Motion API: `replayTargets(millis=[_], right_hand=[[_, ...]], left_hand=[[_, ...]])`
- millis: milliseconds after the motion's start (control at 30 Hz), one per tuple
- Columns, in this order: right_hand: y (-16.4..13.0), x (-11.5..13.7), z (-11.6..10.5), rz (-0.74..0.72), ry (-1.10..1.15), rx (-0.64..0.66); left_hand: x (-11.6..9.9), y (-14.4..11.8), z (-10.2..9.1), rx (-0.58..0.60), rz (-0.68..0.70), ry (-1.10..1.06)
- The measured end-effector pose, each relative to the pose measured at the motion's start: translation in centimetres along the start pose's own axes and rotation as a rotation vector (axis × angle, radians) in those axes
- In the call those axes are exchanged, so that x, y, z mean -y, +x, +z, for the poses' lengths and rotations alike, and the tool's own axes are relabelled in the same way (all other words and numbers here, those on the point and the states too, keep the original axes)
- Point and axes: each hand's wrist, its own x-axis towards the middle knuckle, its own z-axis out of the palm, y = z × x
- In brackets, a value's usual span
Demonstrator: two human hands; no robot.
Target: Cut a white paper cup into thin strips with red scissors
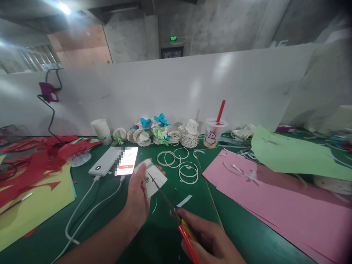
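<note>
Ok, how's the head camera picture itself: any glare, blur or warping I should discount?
Head view: the ceiling light flares at top left; soft sheen patches sit on the white partition; the phone screen glows bright and is partly pixelated; edges bend and soften, notably far right; the left hand with the paper cup piece and the scissors in the right hand read fairly sharp.
</note>
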Motion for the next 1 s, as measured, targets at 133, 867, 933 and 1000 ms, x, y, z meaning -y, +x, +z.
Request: replayTargets(millis=[133, 867, 933, 1000], right_hand=[[0.04, 0.24, 0.07, 0.000, -0.018, 0.008], [-0.30, -0.02, -0.33, 0.022, -0.004, 0.002], [-0.35, -0.05, -0.32, 0.023, 0.004, -0.011], [-0.31, -0.20, -0.33, 0.032, 0.012, 0.008]], left_hand=[[-0.02, 0.06, 0.04, 0.001, -0.001, 0.005], [0.00, 0.26, -0.10, -0.009, -0.006, -0.012], [0.00, 0.31, -0.14, -0.010, -0.005, -0.008], [0.03, 0.36, -0.18, -0.008, -0.004, -0.004]])
